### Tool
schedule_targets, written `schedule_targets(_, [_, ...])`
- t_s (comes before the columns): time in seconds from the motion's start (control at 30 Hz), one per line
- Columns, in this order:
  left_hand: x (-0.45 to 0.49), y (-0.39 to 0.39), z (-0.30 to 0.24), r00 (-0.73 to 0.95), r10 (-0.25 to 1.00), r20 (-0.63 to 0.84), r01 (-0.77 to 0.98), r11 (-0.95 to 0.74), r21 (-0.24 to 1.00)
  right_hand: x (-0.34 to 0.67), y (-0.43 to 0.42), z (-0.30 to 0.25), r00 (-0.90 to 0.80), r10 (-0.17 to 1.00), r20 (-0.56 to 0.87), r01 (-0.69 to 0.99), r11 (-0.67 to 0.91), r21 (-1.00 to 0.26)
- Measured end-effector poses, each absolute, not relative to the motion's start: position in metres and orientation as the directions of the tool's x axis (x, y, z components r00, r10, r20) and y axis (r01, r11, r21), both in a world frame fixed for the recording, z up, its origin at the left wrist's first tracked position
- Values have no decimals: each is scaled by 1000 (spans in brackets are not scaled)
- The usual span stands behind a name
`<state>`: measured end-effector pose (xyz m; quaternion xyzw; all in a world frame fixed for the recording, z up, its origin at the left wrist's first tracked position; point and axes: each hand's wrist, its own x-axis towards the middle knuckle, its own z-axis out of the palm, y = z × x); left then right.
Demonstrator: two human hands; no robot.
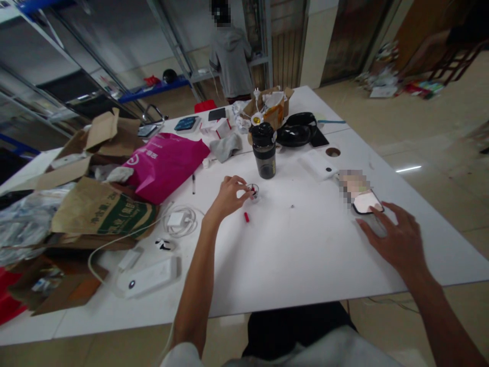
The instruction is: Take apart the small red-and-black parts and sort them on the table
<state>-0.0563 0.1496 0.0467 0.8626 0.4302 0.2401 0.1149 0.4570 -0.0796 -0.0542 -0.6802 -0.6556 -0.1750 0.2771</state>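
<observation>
My left hand (229, 194) reaches over the white table (298, 255), its fingertips pinched at a small clear round container (253, 191) holding something red. A small red piece (246, 217) lies on the table just below that hand. My right hand (393, 235) rests flat with fingers spread, its fingertips at the near edge of a phone (367, 202) lying screen up. A dark bottle with a black lid (264, 151) stands upright just beyond the clear container.
Cardboard, a brown paper bag (99, 211) and a pink bag (164, 163) crowd the left. A white charger with cable (176, 220) and a white box (147, 278) lie near the front left. Black headphones (298, 131) sit behind the bottle. A person (231, 56) stands at the far end.
</observation>
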Motion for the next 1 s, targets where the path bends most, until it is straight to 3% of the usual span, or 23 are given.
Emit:
schedule_targets(0.53, [-43, 184, 68, 606, 784, 135, 746, -619, 244, 459, -78, -53, 35, 787, 616, 995, 31, -97])
schedule_targets(0.73, [-42, 174, 85, 598, 786, 156, 751, -617, 236, 457, -80, -53, 65, 797, 601, 990, 23, -137])
schedule_targets(0.83, [-55, 158, 99, 524, 820, 231, 748, -573, 336, 457, -80, -55, 77, 801, 594, 987, 23, -160])
schedule_targets(1.0, [-82, 116, 111, 237, 895, 378, 574, -443, 688, 458, -79, -56, 71, 798, 598, 988, 25, -150])
